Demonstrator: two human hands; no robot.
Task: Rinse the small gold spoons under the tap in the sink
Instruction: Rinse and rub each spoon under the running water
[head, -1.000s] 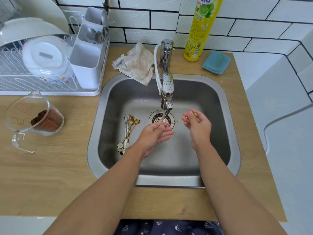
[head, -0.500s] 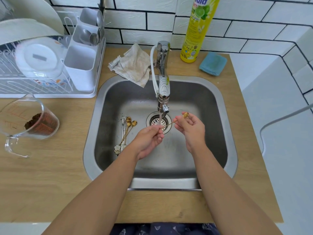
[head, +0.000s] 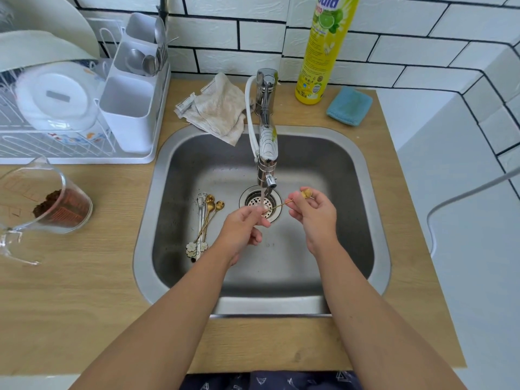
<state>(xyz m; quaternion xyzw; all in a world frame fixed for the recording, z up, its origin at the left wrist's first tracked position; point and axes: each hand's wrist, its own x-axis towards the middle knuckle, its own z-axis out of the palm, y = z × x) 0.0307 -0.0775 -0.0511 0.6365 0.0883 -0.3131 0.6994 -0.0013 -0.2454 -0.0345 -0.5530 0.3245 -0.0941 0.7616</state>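
Note:
Both my hands hold one small gold spoon over the drain of the steel sink. My right hand pinches the bowl end, which pokes out above its fingers. My left hand pinches the other end of the thin handle under the stream from the tap. Several more gold spoons with flower-shaped handle ends lie together on the sink floor to the left of the drain.
A white dish rack with plates and a cutlery holder stands at the back left. A glass measuring jug with brown powder sits left of the sink. Behind the sink lie a cloth, a yellow detergent bottle and a blue sponge.
The two hands keep the same hold on the spoon under the running water. The left hand's fingers have shifted slightly along the handle end.

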